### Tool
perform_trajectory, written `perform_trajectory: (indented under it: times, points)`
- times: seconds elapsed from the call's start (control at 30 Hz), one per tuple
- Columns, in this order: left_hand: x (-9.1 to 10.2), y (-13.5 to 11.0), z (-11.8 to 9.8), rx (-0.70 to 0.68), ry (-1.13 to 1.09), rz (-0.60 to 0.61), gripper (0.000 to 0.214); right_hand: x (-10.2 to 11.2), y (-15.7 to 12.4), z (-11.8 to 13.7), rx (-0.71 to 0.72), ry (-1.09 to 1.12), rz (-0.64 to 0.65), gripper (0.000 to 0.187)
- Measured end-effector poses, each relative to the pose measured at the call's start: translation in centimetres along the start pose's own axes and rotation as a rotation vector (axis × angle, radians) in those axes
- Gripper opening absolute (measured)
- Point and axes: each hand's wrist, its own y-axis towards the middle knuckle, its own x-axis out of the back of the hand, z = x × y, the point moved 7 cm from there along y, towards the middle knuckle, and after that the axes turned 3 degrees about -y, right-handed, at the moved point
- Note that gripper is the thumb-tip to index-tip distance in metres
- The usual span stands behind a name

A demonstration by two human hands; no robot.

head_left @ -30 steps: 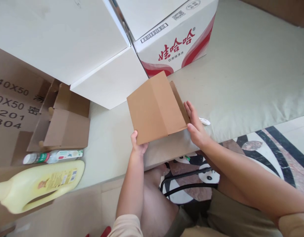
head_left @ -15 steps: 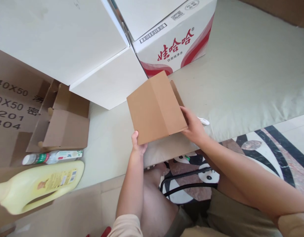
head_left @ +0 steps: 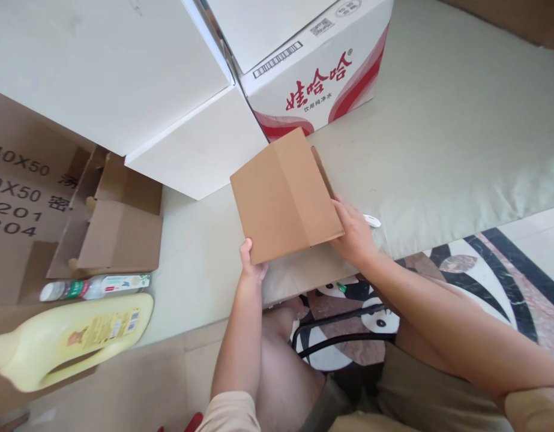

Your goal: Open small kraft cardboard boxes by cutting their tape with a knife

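Right now, the left hand [head_left: 252,265] pinches the near corner of the half-folded brown carton [head_left: 283,195] and the right hand [head_left: 355,233] curls shut over its opposite edge, seemingly to keep it squared, tilted over the pale mat [head_left: 439,132] near the red-printed case [head_left: 324,81]

Free room lies R of the small brown box [head_left: 283,195], across the green cushion [head_left: 461,120], w/ only a small white item [head_left: 372,221] close by. Behind, white cartons [head_left: 123,72] & water carton [head_left: 322,72] block. L: folded cardboard [head_left: 119,234], clear bottle [head_left: 94,287], yellow jug [head_left: 78,336].
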Motion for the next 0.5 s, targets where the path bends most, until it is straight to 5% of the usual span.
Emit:
perform_trajectory:
  times: [0.13,0.37,0.5]
  points:
    - [-0.33,-0.16,-0.08,0.005,-0.027,-0.015,0.049,0.16,-0.05,0.07,-0.034,0.052,0.018,0.046]
    - [-0.51,-0.05,-0.37,0.065,-0.035,-0.002,0.048,-0.02,-0.51,-0.13,-0.156,0.553,0.067,0.068]
    - [-0.44,0.08,-0.48,0.080,-0.008,0.028,0.049,-0.19,-0.40,0.35,-0.140,0.566,0.057,0.071]
